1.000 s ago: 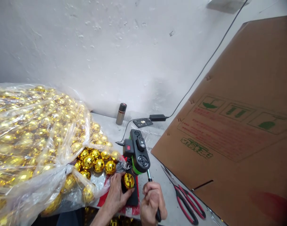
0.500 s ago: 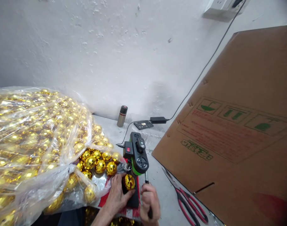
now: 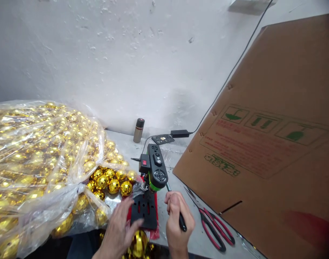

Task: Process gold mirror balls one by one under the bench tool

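a: what could go wrong here?
b: the left hand (image 3: 121, 223) worries me most. its thumb is over the near left of the black plate (image 3: 144, 212). if those fingers strayed under the machine (image 3: 157, 172) while the handle (image 3: 182, 222) was pulled, they could get hurt.
a: is that hand gripping anything?
b: no, it's spread fairly wide, thumb well apart from the fingers. the gold ball (image 3: 138, 244) is just beyond the plate's near end, close to the thumb; i can't tell whether they touch.
a: and the right hand (image 3: 177, 214)?
b: closed around the handle, to the right of the plate.
a: anything else?
b: the clear bag (image 3: 53, 201) on the left. its loose edge reaches the plate's far left, near the machine's head, so it could snag. if the bag were tugged, the balls (image 3: 114, 186) at its mouth could roll across the counter (image 3: 192, 237).
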The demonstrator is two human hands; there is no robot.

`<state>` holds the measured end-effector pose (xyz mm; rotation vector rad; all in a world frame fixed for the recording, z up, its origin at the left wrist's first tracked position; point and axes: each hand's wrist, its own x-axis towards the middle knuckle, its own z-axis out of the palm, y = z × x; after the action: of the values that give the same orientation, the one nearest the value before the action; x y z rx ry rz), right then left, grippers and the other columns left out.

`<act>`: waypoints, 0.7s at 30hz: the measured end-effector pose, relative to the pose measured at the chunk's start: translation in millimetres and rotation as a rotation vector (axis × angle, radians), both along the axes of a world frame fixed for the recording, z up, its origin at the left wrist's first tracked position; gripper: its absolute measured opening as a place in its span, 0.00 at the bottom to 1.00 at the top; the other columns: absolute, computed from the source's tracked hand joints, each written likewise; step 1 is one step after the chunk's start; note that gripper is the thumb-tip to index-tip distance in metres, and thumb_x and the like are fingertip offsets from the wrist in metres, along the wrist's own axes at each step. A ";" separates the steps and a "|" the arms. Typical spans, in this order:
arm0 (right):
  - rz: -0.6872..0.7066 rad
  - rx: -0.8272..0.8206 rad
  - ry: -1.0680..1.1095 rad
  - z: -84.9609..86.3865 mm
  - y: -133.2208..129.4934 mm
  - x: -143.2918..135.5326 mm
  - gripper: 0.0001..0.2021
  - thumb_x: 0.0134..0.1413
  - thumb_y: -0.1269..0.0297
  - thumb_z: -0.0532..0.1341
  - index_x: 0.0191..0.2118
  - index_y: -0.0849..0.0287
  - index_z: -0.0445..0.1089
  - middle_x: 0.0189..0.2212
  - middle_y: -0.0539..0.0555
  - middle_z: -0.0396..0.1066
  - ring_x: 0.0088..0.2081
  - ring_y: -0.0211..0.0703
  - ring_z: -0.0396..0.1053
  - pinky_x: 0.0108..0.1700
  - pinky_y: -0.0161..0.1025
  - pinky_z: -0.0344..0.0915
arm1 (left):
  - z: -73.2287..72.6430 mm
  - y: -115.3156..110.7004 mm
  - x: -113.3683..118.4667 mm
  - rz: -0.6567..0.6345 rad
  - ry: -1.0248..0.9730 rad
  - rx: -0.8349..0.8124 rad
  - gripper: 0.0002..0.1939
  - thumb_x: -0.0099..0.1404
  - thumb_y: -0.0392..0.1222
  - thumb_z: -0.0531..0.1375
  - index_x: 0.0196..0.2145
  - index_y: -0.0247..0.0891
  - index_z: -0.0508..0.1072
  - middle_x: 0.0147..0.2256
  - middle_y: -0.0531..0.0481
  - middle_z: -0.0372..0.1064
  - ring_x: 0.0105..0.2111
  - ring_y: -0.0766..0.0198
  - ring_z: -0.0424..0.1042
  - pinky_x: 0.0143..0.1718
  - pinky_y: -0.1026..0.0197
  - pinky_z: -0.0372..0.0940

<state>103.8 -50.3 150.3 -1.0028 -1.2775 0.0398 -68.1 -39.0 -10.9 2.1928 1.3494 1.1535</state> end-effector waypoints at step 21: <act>0.012 0.007 -0.096 -2.5 -3.7 8.8 0.14 0.75 0.67 0.56 0.33 0.56 0.68 0.30 0.50 0.71 0.30 0.37 0.71 0.31 0.33 0.67 | 58.4 52.3 -1.6 0.138 -0.427 -0.479 0.31 0.60 0.57 0.66 0.57 0.40 0.70 0.52 0.40 0.80 0.50 0.47 0.82 0.54 0.45 0.76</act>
<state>112.6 -54.0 147.8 -1.0007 -1.3699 -0.0040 -69.7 13.2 47.5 1.4460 1.4158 1.1183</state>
